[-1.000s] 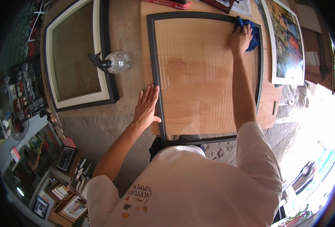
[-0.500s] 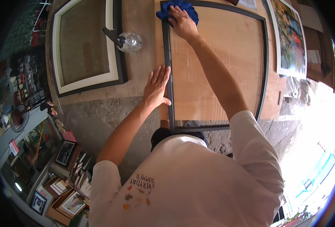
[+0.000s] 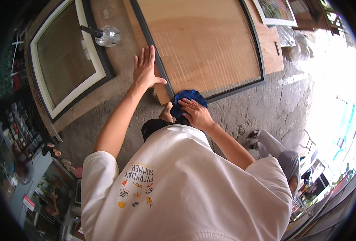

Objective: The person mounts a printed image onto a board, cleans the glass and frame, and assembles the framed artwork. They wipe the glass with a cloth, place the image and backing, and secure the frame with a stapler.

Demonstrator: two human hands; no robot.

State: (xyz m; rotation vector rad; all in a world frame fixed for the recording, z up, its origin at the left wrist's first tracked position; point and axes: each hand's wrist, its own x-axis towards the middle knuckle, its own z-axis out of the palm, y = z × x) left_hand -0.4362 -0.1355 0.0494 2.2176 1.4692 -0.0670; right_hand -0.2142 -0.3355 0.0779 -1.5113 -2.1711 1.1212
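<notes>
A large dark-edged frame with a clear pane lies on a wooden board. My left hand has its fingers stretched and rests against the frame's left bar, thumb laid over it. At the near left corner, my right hand presses a bunched blue cloth onto the frame. The cloth covers that corner. To the left stands a clear spray bottle with a black head, beside a second frame with a cream inner border.
A white-bordered picture lies at the far right. The worktop's near edge drops to a rough concrete floor. Another person's grey-trousered leg shows at the right. Shelves with small goods line the left rim.
My right hand has drawn the blue cloth from the far left corner to the near left corner. My left hand stays on the left bar. The view has turned, and a person's leg now appears.
</notes>
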